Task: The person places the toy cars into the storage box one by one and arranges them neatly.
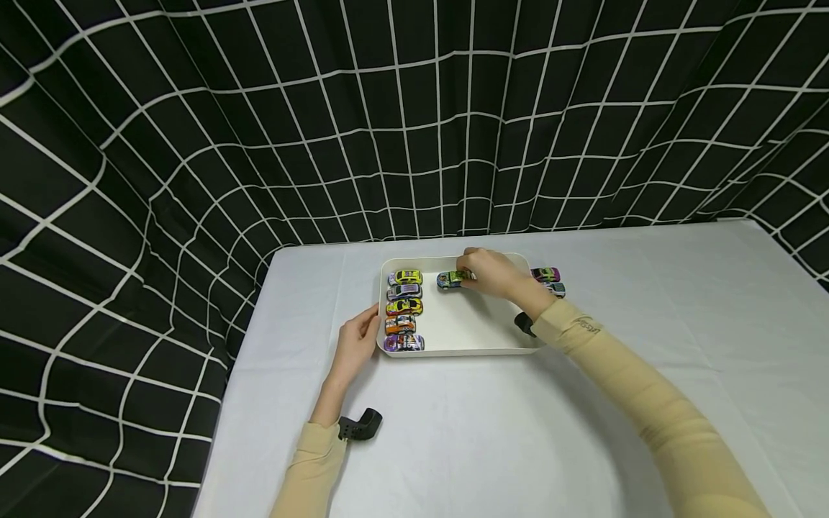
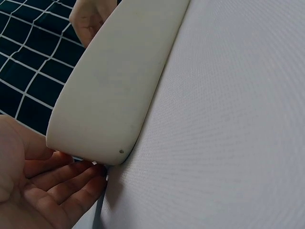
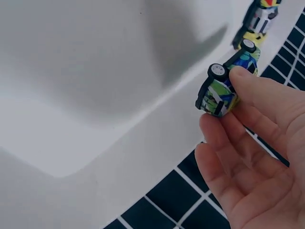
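Observation:
A white tray stands on the table, with a column of several small toy cars along its left side. My right hand is over the tray's far part and pinches a green and blue toy car between thumb and fingers. In the right wrist view the car is tipped, its wheels toward the tray floor. Against the outside of the tray's left end rests my left hand; its fingers touch the end wall in the left wrist view. Yellow toy car is the farthest in the column.
Beyond the tray's right end lie a purple and green toy car and a bluish toy car, partly behind the right arm. A white cloth covers the table. A black gridded curtain hangs behind and at the sides.

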A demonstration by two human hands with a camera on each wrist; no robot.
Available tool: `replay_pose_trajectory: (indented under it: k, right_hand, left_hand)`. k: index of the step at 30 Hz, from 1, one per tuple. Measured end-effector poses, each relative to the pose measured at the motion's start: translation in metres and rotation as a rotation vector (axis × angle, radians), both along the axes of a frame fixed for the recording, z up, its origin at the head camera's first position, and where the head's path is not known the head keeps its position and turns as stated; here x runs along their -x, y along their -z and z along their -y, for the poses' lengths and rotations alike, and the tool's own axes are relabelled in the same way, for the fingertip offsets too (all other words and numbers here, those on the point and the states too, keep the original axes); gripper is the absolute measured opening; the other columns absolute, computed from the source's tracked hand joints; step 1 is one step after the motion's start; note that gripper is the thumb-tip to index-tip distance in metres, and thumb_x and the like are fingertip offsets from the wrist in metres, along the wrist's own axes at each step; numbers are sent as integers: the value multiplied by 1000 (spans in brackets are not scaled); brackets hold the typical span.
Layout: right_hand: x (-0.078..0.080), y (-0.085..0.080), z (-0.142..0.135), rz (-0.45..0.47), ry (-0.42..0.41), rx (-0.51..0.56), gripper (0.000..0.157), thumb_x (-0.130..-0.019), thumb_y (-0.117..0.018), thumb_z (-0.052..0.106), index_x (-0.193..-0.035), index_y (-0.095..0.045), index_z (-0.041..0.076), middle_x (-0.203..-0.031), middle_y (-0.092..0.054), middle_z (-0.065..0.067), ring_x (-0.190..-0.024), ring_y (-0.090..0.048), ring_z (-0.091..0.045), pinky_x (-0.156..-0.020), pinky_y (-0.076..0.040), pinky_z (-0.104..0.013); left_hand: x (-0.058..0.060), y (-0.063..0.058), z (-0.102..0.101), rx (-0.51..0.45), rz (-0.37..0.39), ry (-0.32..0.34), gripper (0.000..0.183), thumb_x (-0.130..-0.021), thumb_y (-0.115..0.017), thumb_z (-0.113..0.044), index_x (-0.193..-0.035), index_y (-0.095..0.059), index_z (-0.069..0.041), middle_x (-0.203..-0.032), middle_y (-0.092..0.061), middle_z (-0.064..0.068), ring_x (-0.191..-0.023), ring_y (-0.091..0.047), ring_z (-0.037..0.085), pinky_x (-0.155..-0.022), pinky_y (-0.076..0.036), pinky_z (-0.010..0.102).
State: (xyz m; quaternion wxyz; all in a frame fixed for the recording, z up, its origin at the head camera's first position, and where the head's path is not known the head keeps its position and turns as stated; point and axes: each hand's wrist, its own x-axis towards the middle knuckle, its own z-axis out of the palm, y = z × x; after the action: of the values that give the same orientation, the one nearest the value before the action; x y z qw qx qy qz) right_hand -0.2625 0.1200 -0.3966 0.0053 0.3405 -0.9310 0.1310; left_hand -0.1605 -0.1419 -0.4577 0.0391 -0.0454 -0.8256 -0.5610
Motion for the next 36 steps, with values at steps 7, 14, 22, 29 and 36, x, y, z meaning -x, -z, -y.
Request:
replay_pose_trajectory:
  k: [7,14,22,29,36]
  right_hand:
    - [6,7,11,-37,20,-19,11,-77,-75,7,-82,-66,3,-82,-59,-8,-70,-56,-20,-65,-51,-35]
    - [8,11,19,-78,39,-38,12,-76,-75,7,-84,-67,1,-80,-58,-9,-71,-58,-22,-67,-51,-36]
    - [10,18,22,-58,73,-60,15,-79,-73,7,-91,-68,0,-86,-60,-12,-77,-61,-25,-72,-53,-37]
    - [13,21,21,-71,76,-40,12,-80,-69,5,-91,-68,-1,-84,-60,-13,-73,-60,-25,-68,-53,-38]
    - [13,23,21,-81,101,-60,13,-81,-67,6,-92,-69,-1,-83,-59,-12,-70,-60,-25,-66,-53,-38]
  left_hand:
    - [0,0,0,5,5,-11,34,-96,-48,-7,-127,-52,5,-121,-58,21,-109,-58,27,-86,-51,33]
    - [-7,-18,-4,-1,-11,17,33,-95,-47,-1,-125,-49,13,-119,-56,28,-109,-56,35,-88,-49,42]
    - [-18,-41,-9,12,-6,22,33,-95,-45,2,-124,-47,17,-119,-53,32,-109,-54,39,-88,-49,42]
    - [-16,-39,-9,3,3,22,33,-95,-45,3,-124,-46,18,-119,-53,32,-110,-54,40,-91,-46,41]
    - [-16,-41,-8,-14,29,18,34,-95,-45,2,-125,-47,16,-121,-53,31,-111,-54,37,-92,-46,40]
